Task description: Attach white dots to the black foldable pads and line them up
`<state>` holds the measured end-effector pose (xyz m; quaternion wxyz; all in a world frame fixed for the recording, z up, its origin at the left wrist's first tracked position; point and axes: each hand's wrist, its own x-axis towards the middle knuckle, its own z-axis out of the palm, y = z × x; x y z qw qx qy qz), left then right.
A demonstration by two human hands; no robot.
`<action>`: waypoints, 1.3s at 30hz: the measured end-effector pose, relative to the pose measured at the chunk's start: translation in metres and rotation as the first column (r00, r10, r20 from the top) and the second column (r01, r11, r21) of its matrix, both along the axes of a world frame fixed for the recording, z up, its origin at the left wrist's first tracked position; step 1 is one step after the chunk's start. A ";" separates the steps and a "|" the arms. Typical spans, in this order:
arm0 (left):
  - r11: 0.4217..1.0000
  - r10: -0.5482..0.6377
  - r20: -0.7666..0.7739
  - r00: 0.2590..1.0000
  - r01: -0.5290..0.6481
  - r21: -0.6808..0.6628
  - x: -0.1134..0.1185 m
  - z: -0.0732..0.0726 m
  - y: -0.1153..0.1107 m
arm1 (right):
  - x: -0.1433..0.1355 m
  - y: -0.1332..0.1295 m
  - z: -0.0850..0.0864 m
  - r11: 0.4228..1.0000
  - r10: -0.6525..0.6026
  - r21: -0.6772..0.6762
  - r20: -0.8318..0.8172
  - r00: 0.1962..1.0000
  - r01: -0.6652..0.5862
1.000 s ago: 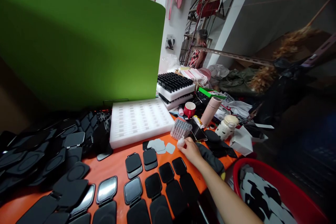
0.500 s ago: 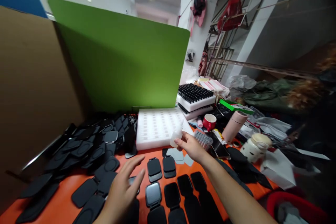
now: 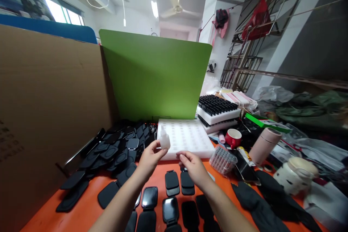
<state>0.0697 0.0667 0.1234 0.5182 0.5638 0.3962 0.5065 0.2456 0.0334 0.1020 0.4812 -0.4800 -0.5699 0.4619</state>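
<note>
No word, number, brand or sign I can read. Cardboard panel [image 3: 54,98] on my left: rows of small dark marks low on its far-left part, look like print, too blurred for me to make out. Green-rimmed tray [image 3: 254,120] off to my right: pale and reddish patches inside, too small for me to tell whether lettering.

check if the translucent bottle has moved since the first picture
Yes. Against the white foam tray, the translucent bottle has moved left, from near the tray's right corner to in front of its left end.
</note>
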 end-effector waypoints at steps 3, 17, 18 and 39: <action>1.000 -0.001 0.004 1.000 0.001 -0.011 -0.011 0.004 0.021 | 0.006 -0.014 -0.023 0.997 0.002 -0.074 0.008 1.000 -0.001; 0.999 -0.016 -0.044 0.999 0.015 -0.036 -0.039 0.016 0.066 | 0.024 -0.048 -0.073 0.983 0.015 -0.186 0.044 0.999 -0.006; 0.999 -0.018 -0.045 0.999 0.016 -0.036 -0.039 0.016 0.065 | 0.023 -0.049 -0.075 0.983 0.020 -0.183 0.042 0.999 -0.012; 1.000 0.021 -0.463 0.886 -0.017 0.014 0.027 -0.082 -0.132 | -0.032 -0.128 -0.067 0.727 -0.321 -0.445 -0.894 0.313 -0.524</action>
